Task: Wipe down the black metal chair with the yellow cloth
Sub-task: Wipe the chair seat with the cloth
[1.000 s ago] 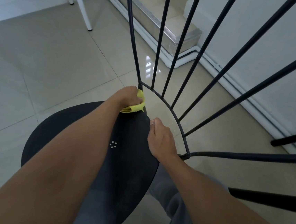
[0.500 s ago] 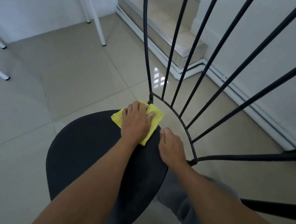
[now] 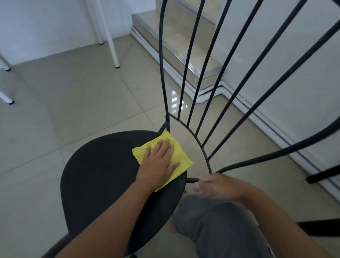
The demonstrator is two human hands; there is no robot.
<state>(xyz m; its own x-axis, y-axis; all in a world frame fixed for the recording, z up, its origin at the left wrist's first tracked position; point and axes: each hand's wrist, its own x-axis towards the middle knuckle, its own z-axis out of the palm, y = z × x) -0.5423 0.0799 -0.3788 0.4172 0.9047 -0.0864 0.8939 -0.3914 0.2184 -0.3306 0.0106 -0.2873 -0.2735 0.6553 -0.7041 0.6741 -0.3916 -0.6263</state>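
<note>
Beige glossy tiles cover the floor [image 3: 39, 137], with white walls behind, a tiled step [image 3: 185, 45] in the far corner and thin white furniture legs [image 3: 111, 40] at the upper left. A black metal chair [image 3: 102, 174] is seen from above, its round seat [image 3: 88, 193] in the middle and its tall fan of thin rods [image 3: 191, 68] rising toward the top right.

The left arm reaches in from the bottom, crossing the seat. The left hand [image 3: 157, 163] lies palm down on the yellow cloth [image 3: 182, 159], fingers [image 3: 160, 146] straight and slightly spread, thumb out to the right, pressing the cloth flat rather than gripping it. The cloth is a folded square on the far right part of the seat, with one corner near the base of the backrest and its right side reaching the seat's edge.

The right hand [image 3: 217, 186] is motion-blurred, just right of the seat by a short black bar under the backrest. Whether its fingers hold the bar cannot be told. A grey trouser leg [image 3: 227, 238] sits below it, beside the seat. More black bars [image 3: 330, 175] cross the right edge.
</note>
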